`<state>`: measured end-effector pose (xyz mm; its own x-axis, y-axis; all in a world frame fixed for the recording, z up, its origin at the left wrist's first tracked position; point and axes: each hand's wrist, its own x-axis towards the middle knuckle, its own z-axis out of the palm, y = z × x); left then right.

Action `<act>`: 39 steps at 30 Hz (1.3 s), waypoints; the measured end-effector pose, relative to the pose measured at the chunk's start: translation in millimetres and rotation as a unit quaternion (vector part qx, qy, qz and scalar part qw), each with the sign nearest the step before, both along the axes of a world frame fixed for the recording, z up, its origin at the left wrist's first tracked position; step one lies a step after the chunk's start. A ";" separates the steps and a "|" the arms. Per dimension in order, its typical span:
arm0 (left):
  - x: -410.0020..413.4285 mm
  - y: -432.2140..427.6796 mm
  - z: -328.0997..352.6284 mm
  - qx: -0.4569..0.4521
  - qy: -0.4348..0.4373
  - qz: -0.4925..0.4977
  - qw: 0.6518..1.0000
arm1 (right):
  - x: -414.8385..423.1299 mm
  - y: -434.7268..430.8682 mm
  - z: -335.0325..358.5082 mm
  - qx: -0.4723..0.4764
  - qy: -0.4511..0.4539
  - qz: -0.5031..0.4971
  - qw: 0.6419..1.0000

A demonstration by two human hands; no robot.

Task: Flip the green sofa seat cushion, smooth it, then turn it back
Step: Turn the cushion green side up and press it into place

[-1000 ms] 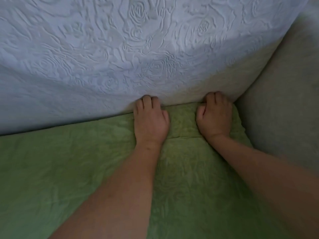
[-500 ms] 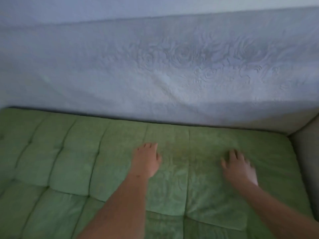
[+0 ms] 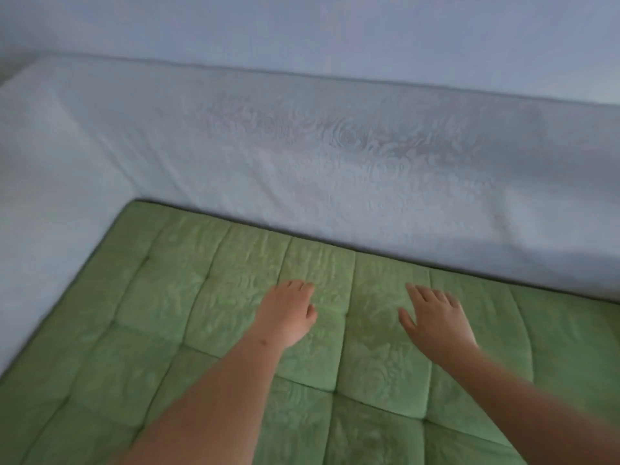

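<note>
Green sofa seat cushion [image 3: 385,374] lies flat against the pale backrest [image 3: 335,169]. Left hand [image 3: 288,317] and right hand [image 3: 432,323] rest on it, fingers extended, gripping nothing. Smoothing appears under way; turning needs an edge hold.

The seat cushion [image 3: 235,297] is a soft light green, stitched into a grid of squares, with a swirly tone-on-tone rose pattern pressed into the fabric. It's got a thin dark edging [image 3: 137,200] round the far corner. The back cover [image 3: 369,156] is whitish grey with the same kind of embossed roses, no second colour. The wall [image 3: 335,28] above is just plain pale blue-grey.
</note>
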<state>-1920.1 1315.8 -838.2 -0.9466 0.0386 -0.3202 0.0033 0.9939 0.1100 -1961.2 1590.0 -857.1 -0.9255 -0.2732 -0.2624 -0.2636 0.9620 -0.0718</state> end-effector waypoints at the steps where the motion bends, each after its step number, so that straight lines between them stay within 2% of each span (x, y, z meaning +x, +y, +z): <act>1: 0.6 -20.6 4.2 -0.002 -0.003 0.002 1.000 | 1.3 -17.5 6.0 0.003 -0.003 0.000 1.000; 7: -14.2 -108.2 11.0 -0.032 -0.003 0.042 0.999 | -20.7 -113.0 19.2 -0.014 -0.012 0.006 1.000; 12: -25.0 -120.3 -8.0 -0.040 -0.036 0.057 0.997 | -44.2 -150.5 -1.4 -0.028 -0.047 0.024 0.998; 17: -65.6 -126.6 -36.6 -0.054 -0.030 0.015 0.998 | -78.0 -163.8 -36.8 -0.025 -0.071 -0.021 0.997; 21: -131.2 -118.1 -84.8 -0.034 -0.013 -0.024 0.999 | -132.4 -170.1 -81.3 -0.023 -0.090 -0.007 0.996; 24: -194.7 -104.1 -156.1 -0.023 0.017 -0.070 0.997 | -173.5 -160.3 -146.8 -0.006 -0.078 -0.021 0.997; 27: -205.3 -94.0 -231.9 -0.042 0.051 -0.064 0.996 | -169.1 -156.4 -214.5 -0.010 -0.035 -0.044 0.998; 29: -198.7 -91.5 -249.1 -0.050 0.079 -0.054 0.994 | -164.2 -158.4 -226.3 -0.036 -0.015 -0.075 0.996; 35: -216.6 -92.7 -201.2 0.028 0.079 -0.058 0.995 | -185.8 -165.4 -188.3 -0.088 -0.025 -0.168 0.981; 39: -225.6 -93.9 -203.0 0.029 0.089 -0.044 0.995 | -199.5 -165.6 -184.7 -0.086 -0.004 -0.157 0.984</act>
<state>-2145.6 1221.9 -1041.2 -0.9799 0.1382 -0.1435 0.1153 0.9807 0.1577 -2160.7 1424.4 -1041.7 -0.9692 -0.0158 -0.2457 0.0452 0.9696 -0.2406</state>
